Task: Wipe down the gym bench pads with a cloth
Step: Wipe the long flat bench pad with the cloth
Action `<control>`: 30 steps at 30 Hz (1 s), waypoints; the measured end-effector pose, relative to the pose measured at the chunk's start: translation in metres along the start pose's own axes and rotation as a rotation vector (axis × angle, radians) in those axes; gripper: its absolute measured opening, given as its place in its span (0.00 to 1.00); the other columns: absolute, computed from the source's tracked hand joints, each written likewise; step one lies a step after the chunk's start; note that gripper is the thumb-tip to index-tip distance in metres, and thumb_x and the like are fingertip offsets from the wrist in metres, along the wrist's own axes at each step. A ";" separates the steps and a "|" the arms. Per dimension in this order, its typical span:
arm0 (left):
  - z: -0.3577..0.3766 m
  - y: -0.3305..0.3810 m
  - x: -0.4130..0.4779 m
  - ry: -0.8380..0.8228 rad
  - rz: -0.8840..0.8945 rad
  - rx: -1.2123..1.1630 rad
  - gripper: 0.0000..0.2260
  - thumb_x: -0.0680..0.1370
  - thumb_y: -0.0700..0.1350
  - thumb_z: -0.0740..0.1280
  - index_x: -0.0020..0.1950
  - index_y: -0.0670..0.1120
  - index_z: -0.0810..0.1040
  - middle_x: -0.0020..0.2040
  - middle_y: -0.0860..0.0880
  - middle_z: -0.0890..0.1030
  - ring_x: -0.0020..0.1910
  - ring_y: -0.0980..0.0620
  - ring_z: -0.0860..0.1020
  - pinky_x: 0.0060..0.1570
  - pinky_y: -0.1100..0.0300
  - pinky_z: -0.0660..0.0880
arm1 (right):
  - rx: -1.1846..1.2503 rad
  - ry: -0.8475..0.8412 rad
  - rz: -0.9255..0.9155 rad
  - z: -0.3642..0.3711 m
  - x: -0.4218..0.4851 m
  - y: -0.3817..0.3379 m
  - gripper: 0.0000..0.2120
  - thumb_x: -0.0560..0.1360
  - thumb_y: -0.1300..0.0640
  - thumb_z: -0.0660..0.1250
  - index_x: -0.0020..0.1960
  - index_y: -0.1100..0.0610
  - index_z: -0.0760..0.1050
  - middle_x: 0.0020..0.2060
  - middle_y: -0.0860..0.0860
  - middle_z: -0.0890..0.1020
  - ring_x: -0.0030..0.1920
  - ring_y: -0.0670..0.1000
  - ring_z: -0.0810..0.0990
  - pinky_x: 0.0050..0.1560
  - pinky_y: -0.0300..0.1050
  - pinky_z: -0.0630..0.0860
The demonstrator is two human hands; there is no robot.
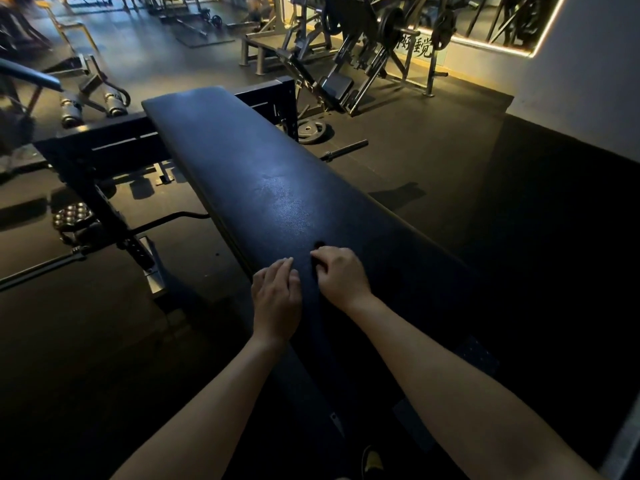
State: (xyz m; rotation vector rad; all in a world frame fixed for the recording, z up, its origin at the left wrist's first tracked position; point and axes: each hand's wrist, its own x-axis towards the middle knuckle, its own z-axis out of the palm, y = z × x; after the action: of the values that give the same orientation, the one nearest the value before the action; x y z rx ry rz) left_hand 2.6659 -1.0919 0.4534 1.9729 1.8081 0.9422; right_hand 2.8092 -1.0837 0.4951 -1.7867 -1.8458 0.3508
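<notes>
A long black bench pad [249, 174] runs from the lower middle away to the upper left, with a dull sheen at its centre. My left hand [277, 296] lies flat on the near part of the pad, fingers straight. Just to its right, my right hand [341, 275] has its fingers curled round a dark cloth [318, 244]. Only a small dark fold of the cloth shows past the knuckles, and it is hard to tell apart from the pad. The two hands are almost touching.
A black rack frame [104, 140] crosses under the far end of the bench. A weight plate [311, 129] and a bar [344, 150] lie on the floor to the right. Plate-loaded machines [363, 46] stand at the back. Dark rubber floor [433, 157] surrounds the bench.
</notes>
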 end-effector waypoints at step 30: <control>-0.033 -0.028 -0.044 0.114 -0.065 -0.557 0.20 0.80 0.40 0.69 0.70 0.53 0.72 0.68 0.50 0.73 0.67 0.54 0.73 0.68 0.47 0.72 | 0.207 -0.015 -0.049 0.024 -0.062 -0.053 0.15 0.81 0.55 0.59 0.64 0.55 0.78 0.54 0.50 0.83 0.57 0.50 0.78 0.60 0.50 0.76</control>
State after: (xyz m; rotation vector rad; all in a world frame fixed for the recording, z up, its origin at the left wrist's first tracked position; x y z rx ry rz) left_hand 2.6236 -1.1363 0.4490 1.5305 1.4387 1.3782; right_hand 2.7498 -1.1443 0.4923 -1.6000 -1.7893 0.5179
